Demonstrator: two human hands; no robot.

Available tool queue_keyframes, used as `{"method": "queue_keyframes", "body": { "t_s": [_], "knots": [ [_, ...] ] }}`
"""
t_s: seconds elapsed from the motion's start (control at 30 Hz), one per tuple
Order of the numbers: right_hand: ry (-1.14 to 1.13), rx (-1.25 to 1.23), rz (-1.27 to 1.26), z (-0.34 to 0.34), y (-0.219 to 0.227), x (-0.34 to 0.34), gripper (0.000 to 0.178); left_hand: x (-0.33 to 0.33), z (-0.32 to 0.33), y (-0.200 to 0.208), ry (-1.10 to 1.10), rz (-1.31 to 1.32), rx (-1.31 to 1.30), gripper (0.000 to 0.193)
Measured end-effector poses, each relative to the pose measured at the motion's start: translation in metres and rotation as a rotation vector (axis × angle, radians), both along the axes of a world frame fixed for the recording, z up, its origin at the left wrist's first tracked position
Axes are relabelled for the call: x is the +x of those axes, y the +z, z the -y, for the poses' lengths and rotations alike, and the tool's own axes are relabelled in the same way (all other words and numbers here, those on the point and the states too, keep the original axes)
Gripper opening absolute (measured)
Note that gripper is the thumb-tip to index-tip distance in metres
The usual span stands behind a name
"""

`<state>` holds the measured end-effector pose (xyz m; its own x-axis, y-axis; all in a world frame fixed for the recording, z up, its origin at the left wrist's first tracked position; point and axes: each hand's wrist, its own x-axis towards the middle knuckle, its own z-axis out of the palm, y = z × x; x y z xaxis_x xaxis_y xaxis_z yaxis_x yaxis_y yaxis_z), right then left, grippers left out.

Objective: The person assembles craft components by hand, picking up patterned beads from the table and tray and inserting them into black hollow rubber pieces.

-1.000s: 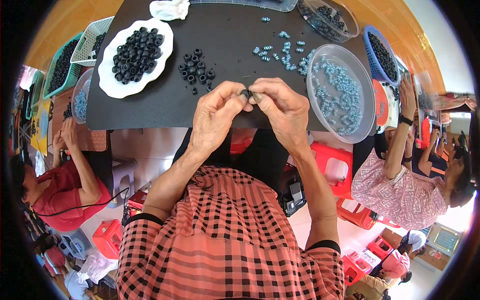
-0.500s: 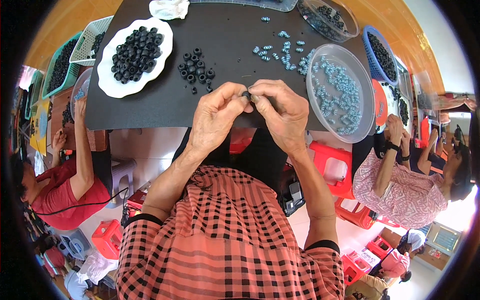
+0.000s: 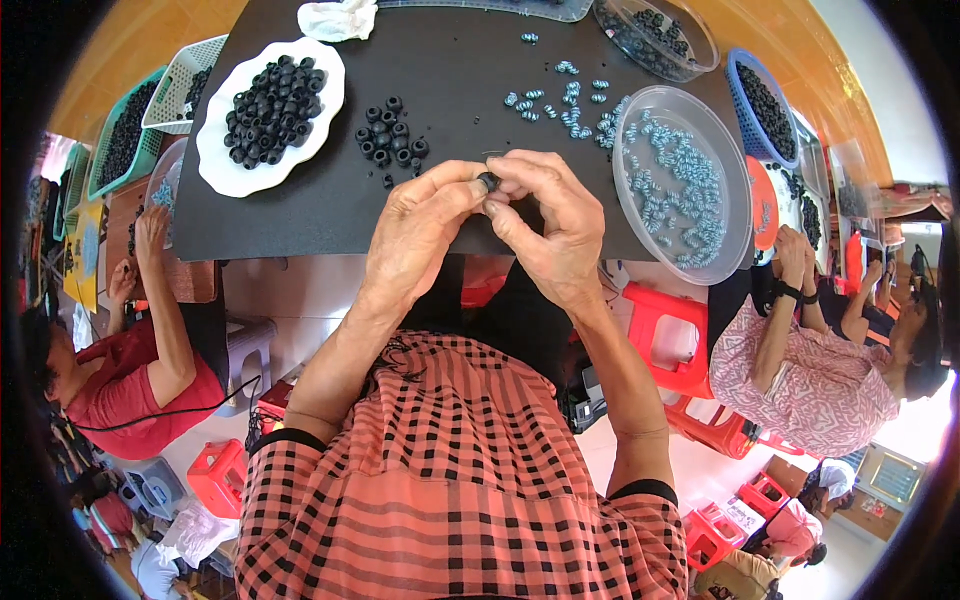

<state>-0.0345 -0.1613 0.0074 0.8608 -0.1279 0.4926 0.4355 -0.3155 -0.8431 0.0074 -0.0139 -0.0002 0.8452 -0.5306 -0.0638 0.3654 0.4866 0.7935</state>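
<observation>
Over the near edge of the dark table, both my hands meet around one small round black bead [image 3: 488,181]. Thumb and index finger of my left hand [image 3: 410,232] pinch it from the left. The curled fingers of my right hand [image 3: 560,225] close on its other side, with the thumb just below; fingertips partly cover the bead. Left of my hands lies a loose cluster of black beads [image 3: 381,136]. Beyond it, a white scalloped plate [image 3: 215,160] holds a heap of larger black beads [image 3: 270,112]. To the right, a clear round tray [image 3: 735,235] contains many blue-and-black striped beads [image 3: 680,180].
Striped beads [image 3: 572,95] lie scattered on the table [image 3: 450,70]. A clear tub [image 3: 650,60] of dark beads and a crumpled white cloth [image 3: 338,18] sit at the far side. Baskets [image 3: 762,110] of beads stand at both sides. Co-workers sit left and right; red stools [image 3: 668,335] are below.
The fingers have shifted around the bead, and my right thumb has moved slightly down and left. Both hands have drifted a little left. The bead is more visible now.
</observation>
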Motion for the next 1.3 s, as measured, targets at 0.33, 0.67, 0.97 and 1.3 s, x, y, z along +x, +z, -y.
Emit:
{"method": "queue_keyframes", "body": {
  "t_s": [0.33, 0.67, 0.97, 1.3],
  "knots": [
    [-0.018, 0.033, 0.004, 0.002, -0.005, -0.002, 0.027, -0.002, 0.001, -0.001, -0.031, -0.006, -0.030, 0.020],
    [0.036, 0.319, -0.038, 0.004, -0.014, -0.006, 0.016, -0.008, 0.005, 0.002, 0.026, 0.216, 0.365, 0.016],
    [0.081, 0.321, -0.066, 0.007, -0.011, -0.006, 0.015, -0.009, 0.005, 0.001, 0.022, 0.262, 0.360, 0.017],
    [0.081, 0.341, -0.126, 0.006, -0.010, -0.006, 0.020, -0.006, 0.007, -0.005, 0.040, 0.230, 0.352, 0.017]
  ]
}}
